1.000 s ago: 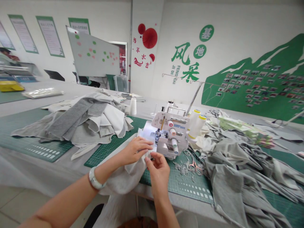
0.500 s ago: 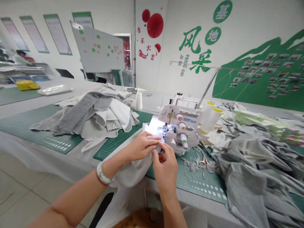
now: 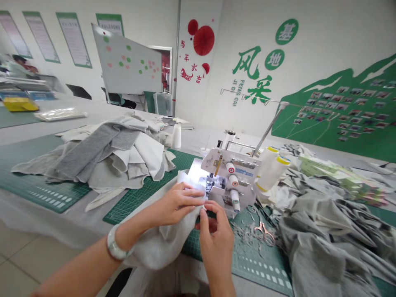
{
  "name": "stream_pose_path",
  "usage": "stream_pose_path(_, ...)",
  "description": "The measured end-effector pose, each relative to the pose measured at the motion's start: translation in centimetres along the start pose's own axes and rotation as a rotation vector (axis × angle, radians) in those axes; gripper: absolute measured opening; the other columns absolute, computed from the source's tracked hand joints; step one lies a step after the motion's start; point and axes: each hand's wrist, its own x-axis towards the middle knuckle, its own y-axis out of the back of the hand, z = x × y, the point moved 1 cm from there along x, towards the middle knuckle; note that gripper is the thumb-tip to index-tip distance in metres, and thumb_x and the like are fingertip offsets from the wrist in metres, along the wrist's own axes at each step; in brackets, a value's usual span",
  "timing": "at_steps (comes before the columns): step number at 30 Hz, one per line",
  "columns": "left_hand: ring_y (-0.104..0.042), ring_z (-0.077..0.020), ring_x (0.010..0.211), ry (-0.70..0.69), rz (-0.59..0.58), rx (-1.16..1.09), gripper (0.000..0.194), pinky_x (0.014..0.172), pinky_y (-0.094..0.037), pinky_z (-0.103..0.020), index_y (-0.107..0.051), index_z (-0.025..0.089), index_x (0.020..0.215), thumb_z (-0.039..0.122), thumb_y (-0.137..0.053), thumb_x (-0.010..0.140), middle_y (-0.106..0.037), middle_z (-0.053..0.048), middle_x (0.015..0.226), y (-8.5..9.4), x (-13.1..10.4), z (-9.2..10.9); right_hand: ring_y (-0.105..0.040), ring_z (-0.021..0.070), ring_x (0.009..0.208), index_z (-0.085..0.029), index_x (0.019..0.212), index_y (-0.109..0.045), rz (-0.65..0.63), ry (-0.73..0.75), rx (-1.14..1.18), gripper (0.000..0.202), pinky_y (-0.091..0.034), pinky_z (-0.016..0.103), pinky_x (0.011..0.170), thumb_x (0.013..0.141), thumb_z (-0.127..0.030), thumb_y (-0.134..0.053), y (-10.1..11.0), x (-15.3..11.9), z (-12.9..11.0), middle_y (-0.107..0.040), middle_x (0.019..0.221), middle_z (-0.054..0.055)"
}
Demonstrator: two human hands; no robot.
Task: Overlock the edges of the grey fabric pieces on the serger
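Observation:
A light grey piece of fabric runs from the lit bed of a white overlock sewing machine down toward the table's front edge. My left hand, with a pale bangle on its wrist, rests on the fabric just left of the presser area, fingers stretched out and nearly flat. Close beside it, my right hand pinches the fabric's edge between thumb and forefinger, in front of the machine. The needle area is partly hidden by the machine's housing and my fingers.
Rose-gold scissors lie among thread scraps on the green cutting mat. Grey fabric heaps up at right, and another pile sits at left. Thread cones stand behind the machine. A person is far left.
The view has tilted up and shifted slightly right, so the table items sit lower and farther left. My right fingertips have drawn slightly back from the machine, still pinching the fabric.

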Motion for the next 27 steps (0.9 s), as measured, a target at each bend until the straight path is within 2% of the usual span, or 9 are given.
stream_pose_path(2,-0.048,-0.0246,0.118,-0.017,0.002,0.003,0.033,0.104,-0.035,-0.042,-0.064,0.031,0.122,0.022,-0.052,0.093,-0.059,-0.001,0.134,0.0,-0.2,0.2,-0.065,0.0201,0.080,-0.020,0.107,-0.061,-0.030,-0.031,0.006,0.026,-0.053,0.032,0.068,0.090,-0.038,-0.054,-0.2,0.0,-0.1,-0.063,0.116,0.012)
stream_pose_path(5,-0.048,-0.0240,0.117,-0.009,0.028,-0.020,0.032,0.103,-0.036,-0.041,-0.064,0.028,0.122,0.022,-0.051,0.094,-0.060,-0.002,0.132,0.0,-0.3,0.2,-0.065,0.0191,0.074,-0.019,0.110,-0.061,-0.020,-0.050,0.001,0.029,-0.052,0.032,0.067,0.088,-0.039,-0.055,-0.2,0.1,-0.3,-0.067,0.108,0.011)
stream_pose_path(9,-0.054,-0.0204,0.110,0.042,0.116,-0.081,0.029,0.098,-0.041,-0.036,-0.066,0.021,0.118,0.020,-0.048,0.095,-0.065,-0.005,0.124,-0.2,0.0,0.0,-0.064,0.0185,0.062,-0.019,0.087,-0.062,0.071,-0.111,-0.017,0.024,-0.049,0.029,0.060,0.086,-0.042,-0.058,0.2,0.2,0.0,-0.069,0.079,0.006)
stream_pose_path(12,-0.056,-0.0199,0.104,0.032,0.167,-0.089,0.022,0.095,-0.043,-0.036,-0.071,0.019,0.104,0.020,-0.052,0.093,-0.069,-0.005,0.118,-0.6,0.4,-0.2,-0.065,0.0195,0.060,-0.020,0.071,-0.060,0.008,-0.189,-0.026,0.029,-0.048,0.028,0.058,0.085,-0.045,-0.059,0.1,0.2,0.1,-0.068,0.065,0.004)
stream_pose_path(14,-0.057,-0.0201,0.101,0.031,0.190,-0.088,0.019,0.093,-0.043,-0.036,-0.073,0.019,0.100,0.020,-0.056,0.091,-0.070,-0.004,0.115,-0.8,0.6,-0.2,-0.067,0.0199,0.062,-0.020,0.067,-0.060,-0.004,-0.238,-0.002,0.030,-0.049,0.028,0.060,0.083,-0.045,-0.060,-0.1,0.2,-0.1,-0.070,0.065,0.004)
stream_pose_path(19,-0.056,-0.0216,0.101,0.048,0.151,-0.074,0.020,0.092,-0.043,-0.038,-0.074,0.022,0.103,0.022,-0.060,0.089,-0.069,-0.003,0.118,-1.1,0.7,0.1,-0.070,0.0210,0.064,-0.019,0.075,-0.060,0.088,-0.325,0.155,0.023,-0.053,0.030,0.064,0.074,-0.041,-0.069,-0.5,0.5,-1.2,-0.071,0.067,0.003)
stream_pose_path(23,-0.057,-0.0206,0.099,0.038,0.147,-0.121,0.022,0.092,-0.042,-0.038,-0.074,0.023,0.102,0.020,-0.055,0.091,-0.069,-0.003,0.117,-1.2,0.7,-0.1,-0.069,0.0211,0.070,-0.019,0.084,-0.062,0.043,-0.278,0.198,0.024,-0.055,0.031,0.066,0.077,-0.042,-0.065,-0.6,0.6,-1.5,-0.072,0.078,0.005)
stream_pose_path(27,-0.055,-0.0211,0.102,0.028,0.178,-0.131,0.024,0.092,-0.042,-0.038,-0.072,0.023,0.109,0.022,-0.055,0.092,-0.068,-0.004,0.120,-1.5,0.6,-0.3,-0.069,0.0205,0.073,-0.019,0.100,-0.064,0.050,-0.220,0.099,0.029,-0.055,0.033,0.068,0.082,-0.042,-0.060,-0.6,0.4,-1.4,-0.073,0.095,0.008)
